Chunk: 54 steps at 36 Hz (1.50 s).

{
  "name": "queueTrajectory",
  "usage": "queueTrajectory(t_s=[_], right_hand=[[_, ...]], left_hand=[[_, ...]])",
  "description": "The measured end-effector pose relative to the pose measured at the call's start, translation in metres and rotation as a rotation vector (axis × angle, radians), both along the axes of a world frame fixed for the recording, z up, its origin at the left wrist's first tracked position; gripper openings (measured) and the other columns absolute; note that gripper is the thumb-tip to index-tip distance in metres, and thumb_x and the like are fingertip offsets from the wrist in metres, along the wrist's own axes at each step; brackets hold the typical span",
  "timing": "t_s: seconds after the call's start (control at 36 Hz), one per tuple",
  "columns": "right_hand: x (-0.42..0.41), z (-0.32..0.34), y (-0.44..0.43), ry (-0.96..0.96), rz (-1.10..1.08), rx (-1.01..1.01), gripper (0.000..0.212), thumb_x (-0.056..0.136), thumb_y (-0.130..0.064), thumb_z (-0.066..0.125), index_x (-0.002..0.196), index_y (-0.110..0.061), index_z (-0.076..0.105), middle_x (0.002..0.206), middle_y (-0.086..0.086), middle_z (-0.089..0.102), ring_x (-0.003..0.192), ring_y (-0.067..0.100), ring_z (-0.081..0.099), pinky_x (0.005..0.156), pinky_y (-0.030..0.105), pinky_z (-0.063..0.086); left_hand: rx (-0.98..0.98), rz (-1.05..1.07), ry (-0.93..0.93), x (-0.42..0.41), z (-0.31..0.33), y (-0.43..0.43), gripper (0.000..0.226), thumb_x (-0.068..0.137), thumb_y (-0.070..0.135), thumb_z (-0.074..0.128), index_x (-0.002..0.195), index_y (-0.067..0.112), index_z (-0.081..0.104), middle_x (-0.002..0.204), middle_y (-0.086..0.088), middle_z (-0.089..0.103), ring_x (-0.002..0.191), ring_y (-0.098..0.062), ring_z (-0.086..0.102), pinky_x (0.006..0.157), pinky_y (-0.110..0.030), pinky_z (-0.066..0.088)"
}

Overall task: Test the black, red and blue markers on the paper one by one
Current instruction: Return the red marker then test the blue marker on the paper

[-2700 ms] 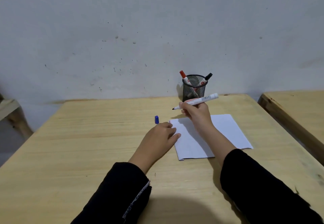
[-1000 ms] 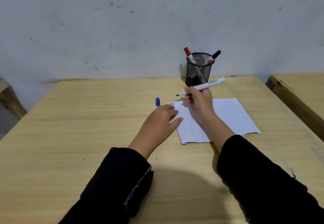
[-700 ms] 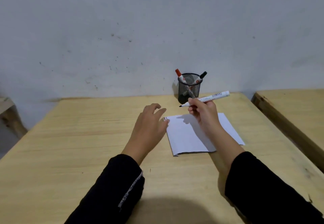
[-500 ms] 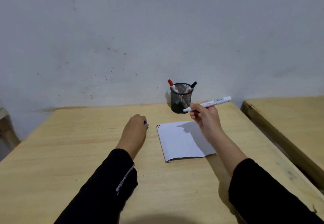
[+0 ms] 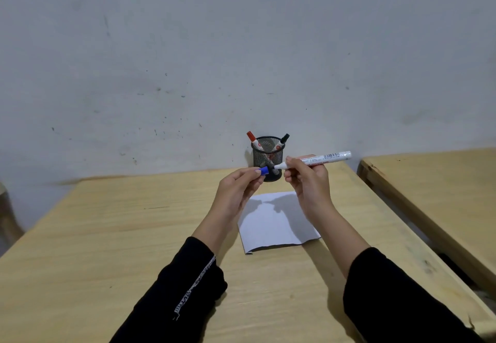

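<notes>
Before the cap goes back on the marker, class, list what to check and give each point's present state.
1. Blue cap pinched in the left hand: ok.
2. Marker in the right hand grip: ok.
3. Cap opening facing the marker tip: ok.
4. Cap seated on the tip: not ok, a gap remains.
5. Blue test mark on the paper: cannot tell, hands hide that corner.
6. Red and black markers standing in the mesh cup: ok.
</notes>
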State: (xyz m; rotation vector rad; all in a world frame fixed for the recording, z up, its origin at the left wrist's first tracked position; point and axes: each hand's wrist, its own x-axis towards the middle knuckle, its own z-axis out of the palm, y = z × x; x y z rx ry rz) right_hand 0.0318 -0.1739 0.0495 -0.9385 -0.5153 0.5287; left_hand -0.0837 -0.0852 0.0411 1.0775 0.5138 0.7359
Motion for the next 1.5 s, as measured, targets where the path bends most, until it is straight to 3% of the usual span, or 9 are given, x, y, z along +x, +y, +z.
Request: queueTrajectory(t_s=[0.31, 0.53, 0.72, 0.81, 0.94, 1.08, 1.22, 1.42, 1.5], right_hand=[[-0.002, -0.003, -0.002, -0.048, 0.058, -0.015, 0.022, 0.084, -0.001, 0.061, 0.065, -0.011, 0.059, 0.053, -0.001, 0.06, 0.046, 0.009, 0.053, 0.049, 0.016, 0.047], [0.001, -0.005, -0.006, -0.072, 0.124, 0.024, 0.015, 0.087, -0.003, 0.061, 0.072, -0.006, 0.063, 0.053, -0.003, 0.061, 0.048, 0.006, 0.055, 0.053, 0.015, 0.048], [0.01, 0.003, -0.003, 0.049, 0.171, 0.09, 0.01, 0.089, -0.014, 0.06, 0.079, -0.012, 0.061, 0.057, -0.006, 0.062, 0.051, 0.005, 0.057, 0.053, 0.013, 0.05], [0.023, 0.005, -0.007, 0.125, 0.133, 0.139, 0.008, 0.086, -0.008, 0.063, 0.078, -0.01, 0.062, 0.059, -0.004, 0.063, 0.054, 0.005, 0.059, 0.053, 0.013, 0.05], [0.042, 0.004, -0.017, -0.14, 0.194, -0.016, 0.009, 0.078, -0.002, 0.066, 0.073, -0.01, 0.067, 0.065, -0.003, 0.067, 0.059, 0.011, 0.063, 0.063, 0.017, 0.053], [0.053, 0.009, -0.022, -0.544, 0.282, -0.366, 0.009, 0.08, -0.002, 0.069, 0.084, -0.006, 0.062, 0.078, 0.002, 0.067, 0.074, 0.025, 0.071, 0.058, 0.02, 0.049], [0.053, 0.017, -0.014, -0.717, 0.4, -0.536, 0.018, 0.08, 0.0, 0.067, 0.095, -0.007, 0.06, 0.086, 0.002, 0.06, 0.079, 0.022, 0.072, 0.07, 0.028, 0.054], [0.061, 0.016, 0.007, -0.883, 0.304, -0.614, 0.018, 0.074, 0.0, 0.065, 0.087, -0.01, 0.058, 0.086, 0.011, 0.06, 0.071, 0.027, 0.064, 0.078, 0.046, 0.054], [0.071, 0.016, 0.018, -0.844, 0.152, -0.571, 0.022, 0.074, -0.001, 0.067, 0.09, -0.014, 0.06, 0.091, 0.008, 0.065, 0.077, 0.026, 0.068, 0.077, 0.037, 0.054]], left_hand=[[-0.002, -0.103, -0.053, 0.007, 0.006, -0.013, 0.009, 0.088, 0.005, 0.06, 0.086, 0.006, 0.069, 0.068, 0.0, 0.072, 0.065, -0.004, 0.066, 0.07, -0.01, 0.054], [0.258, -0.123, -0.016, 0.003, 0.011, -0.006, 0.009, 0.086, 0.004, 0.064, 0.091, 0.007, 0.07, 0.076, 0.002, 0.076, 0.077, -0.006, 0.071, 0.073, -0.012, 0.052], [0.33, -0.066, -0.012, 0.005, 0.021, 0.007, 0.009, 0.088, 0.008, 0.062, 0.089, 0.011, 0.071, 0.077, 0.003, 0.074, 0.077, -0.006, 0.069, 0.075, -0.013, 0.052], [0.323, -0.001, -0.043, 0.004, 0.026, 0.016, 0.017, 0.089, 0.007, 0.059, 0.083, 0.017, 0.073, 0.075, 0.006, 0.072, 0.074, -0.005, 0.066, 0.074, -0.012, 0.051], [0.347, 0.044, -0.097, 0.005, 0.034, 0.028, 0.025, 0.088, 0.008, 0.061, 0.075, 0.024, 0.076, 0.086, 0.006, 0.072, 0.085, -0.004, 0.065, 0.081, -0.014, 0.051], [0.369, 0.049, -0.055, 0.019, 0.042, 0.033, 0.012, 0.086, 0.007, 0.064, 0.092, 0.014, 0.072, 0.116, -0.012, 0.066, 0.106, -0.02, 0.064, 0.095, -0.028, 0.048], [0.447, 0.007, -0.014, 0.037, 0.046, 0.032, 0.015, 0.085, 0.009, 0.066, 0.093, 0.02, 0.072, 0.092, -0.002, 0.068, 0.085, -0.01, 0.068, 0.09, -0.028, 0.051], [0.522, -0.017, 0.021, 0.051, 0.04, 0.038, 0.014, 0.086, 0.013, 0.065, 0.099, 0.016, 0.071, 0.094, -0.003, 0.071, 0.086, -0.008, 0.067, 0.083, -0.02, 0.054], [0.623, 0.098, 0.141, 0.053, 0.029, 0.052, 0.009, 0.086, 0.016, 0.066, 0.093, 0.015, 0.07, 0.091, -0.001, 0.07, 0.082, -0.003, 0.064, 0.08, -0.014, 0.05]])
